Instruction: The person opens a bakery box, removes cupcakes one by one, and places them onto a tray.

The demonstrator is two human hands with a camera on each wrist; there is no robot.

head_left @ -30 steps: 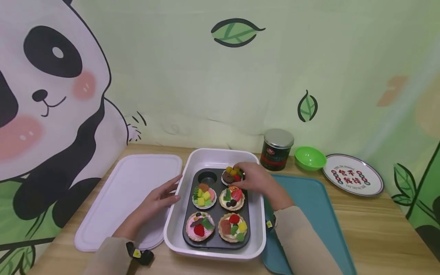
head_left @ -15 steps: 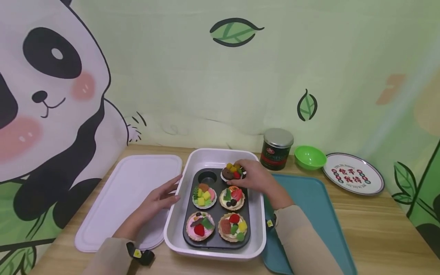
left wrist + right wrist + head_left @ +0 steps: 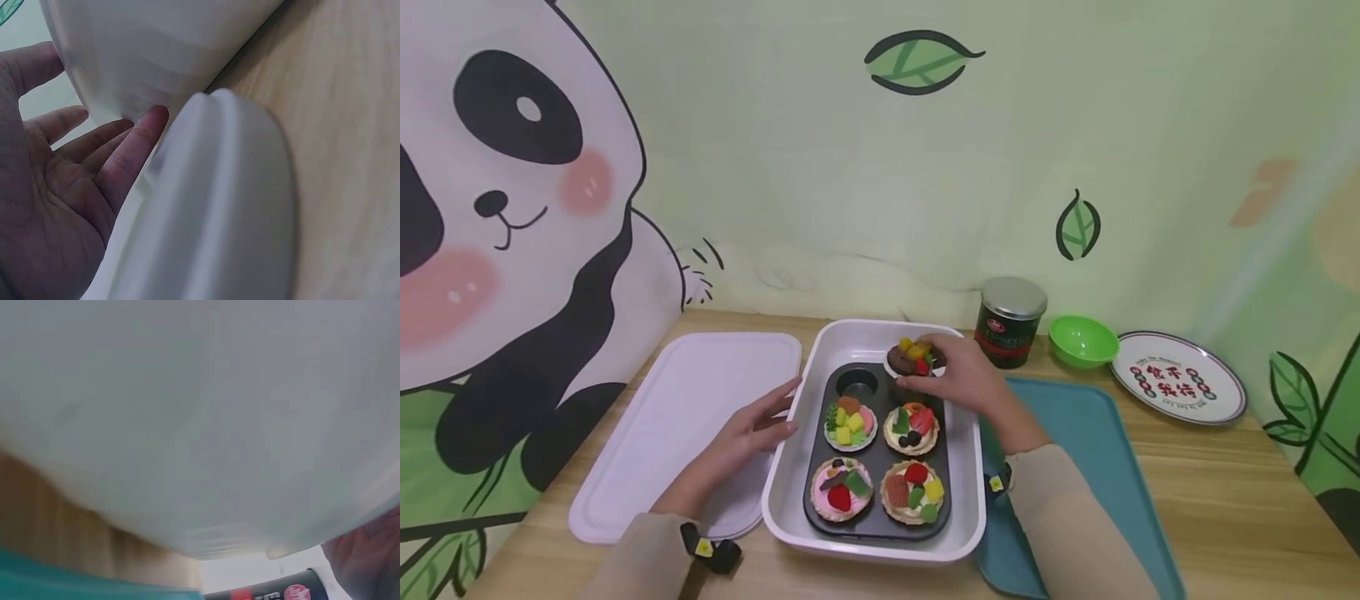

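A chocolate tart [image 3: 910, 358] topped with fruit pieces is pinched in my right hand [image 3: 964, 375], tilted over the far right cup of a dark muffin pan [image 3: 880, 454]. That pan lies inside a deep white tray [image 3: 778, 492]. Several other fruit tarts fill its nearer cups, among them a pink one [image 3: 841, 492]; the far left cup [image 3: 857, 383] holds nothing. My left hand [image 3: 751, 429] has its fingers loosely extended, tips at the tray's left wall. The left wrist view shows that hand's thumb and fingers [image 3: 134, 150] beside the white wall. In the right wrist view the tray wall [image 3: 206, 425] hides the tart.
A pale cutting board [image 3: 700, 417] lies to the left, partly under my left forearm. On the right is a teal tray [image 3: 1075, 467] beneath my right forearm. Behind stand an espresso tin [image 3: 1011, 325], a green bowl [image 3: 1082, 340] and an oval plate [image 3: 1178, 379].
My right hand has raised the chocolate tart slightly out of the far right cup and tilted it. The left hand keeps its place; the head view has shifted a little.
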